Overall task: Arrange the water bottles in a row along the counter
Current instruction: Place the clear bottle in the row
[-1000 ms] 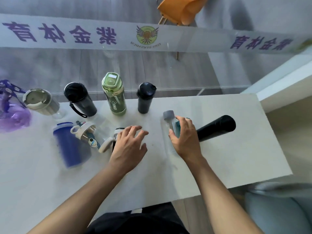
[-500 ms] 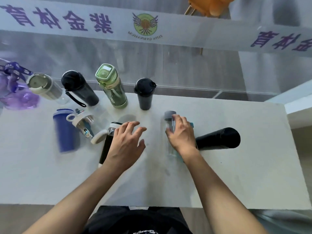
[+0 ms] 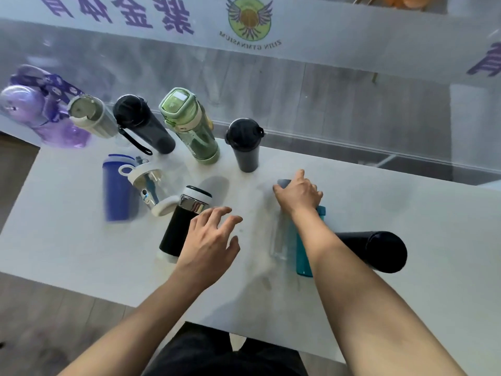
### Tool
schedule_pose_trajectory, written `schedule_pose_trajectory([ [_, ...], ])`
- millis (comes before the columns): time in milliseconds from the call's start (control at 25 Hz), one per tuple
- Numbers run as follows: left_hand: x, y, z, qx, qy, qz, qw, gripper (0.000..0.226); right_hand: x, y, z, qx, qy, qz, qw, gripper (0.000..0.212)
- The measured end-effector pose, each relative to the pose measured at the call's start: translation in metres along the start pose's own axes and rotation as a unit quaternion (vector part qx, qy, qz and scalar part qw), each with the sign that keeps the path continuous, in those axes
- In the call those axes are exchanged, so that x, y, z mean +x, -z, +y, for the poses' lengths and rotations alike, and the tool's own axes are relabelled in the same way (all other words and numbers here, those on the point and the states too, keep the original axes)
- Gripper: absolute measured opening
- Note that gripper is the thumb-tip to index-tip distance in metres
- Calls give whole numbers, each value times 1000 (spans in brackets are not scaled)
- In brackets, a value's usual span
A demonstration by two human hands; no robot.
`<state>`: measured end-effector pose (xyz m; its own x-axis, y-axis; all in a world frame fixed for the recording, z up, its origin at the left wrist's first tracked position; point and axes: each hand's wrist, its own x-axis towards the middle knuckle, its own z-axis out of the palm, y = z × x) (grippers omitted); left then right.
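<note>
Along the back of the white counter stand a purple bottle, a grey cup, a black strap bottle, a green bottle and a dark tumbler. In front lie or lean a blue bottle, a clear white-lidded bottle, a black chrome-necked flask, a clear grey-capped bottle, a teal bottle and a black cylinder. My right hand grips the clear bottle's grey cap. Spread-fingered, my left hand hovers over the black flask.
A glass wall with a white banner of purple characters and a round logo runs behind the counter. The counter's near edge crosses above my dark trousers. Bare counter lies at the right of the black cylinder.
My right hand slid up from the clear bottle's body onto its grey cap. The left hand stayed spread by the black flask. The camera tilted downward and nearer.
</note>
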<state>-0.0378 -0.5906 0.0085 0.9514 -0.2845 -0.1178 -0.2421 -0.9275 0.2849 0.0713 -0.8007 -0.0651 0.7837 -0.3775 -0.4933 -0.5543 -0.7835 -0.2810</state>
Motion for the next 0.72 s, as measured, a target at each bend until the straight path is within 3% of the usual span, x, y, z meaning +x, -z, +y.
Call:
schedule_pose_trajectory([
  [160,11,5,-3,-10,8,8,1000,35,1,19,-8,143,21,23,989,66],
  [320,18,7,-1,-18,5,-1,1000,36,-13,59,-13,268,102,116,951,68],
  [480,22,10,-1,-29,4,1,1000,36,-24,81,-13,275,166,191,928,60],
  [720,18,11,-6,-32,2,7,999,35,-29,83,-14,257,178,208,927,59],
])
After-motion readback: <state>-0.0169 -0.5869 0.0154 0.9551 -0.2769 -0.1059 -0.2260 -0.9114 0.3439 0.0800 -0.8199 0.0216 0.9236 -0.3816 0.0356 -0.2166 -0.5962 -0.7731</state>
